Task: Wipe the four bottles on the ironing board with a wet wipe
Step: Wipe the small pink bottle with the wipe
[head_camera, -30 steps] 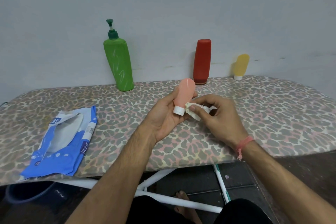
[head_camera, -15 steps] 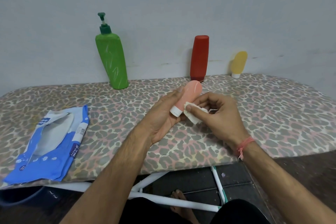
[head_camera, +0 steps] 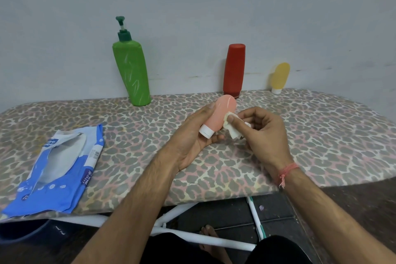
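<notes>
Left hand (head_camera: 192,135) grips small pink plastic bottle (head_camera: 220,117) above ironing board (head_camera: 321,135), white cap toward person, long axis tilted up-right. Right hand (head_camera: 263,133) pinches white wet wipe (head_camera: 232,128), pressed against bottle's right flank.

Left hand (head_camera: 192,135) cupped with fingers curled upward; right hand (head_camera: 263,133) pinching, both forearms extended forward.

Board centre (head_camera: 214,169) open; bottles line wall; packet (head_camera: 57,169) left

Leopard-print ironing board (head_camera: 321,135): green pump bottle (head_camera: 132,73), red bottle (head_camera: 234,70), yellow bottle (head_camera: 280,77) along far edge; blue wipes packet (head_camera: 62,169) front-left
</notes>
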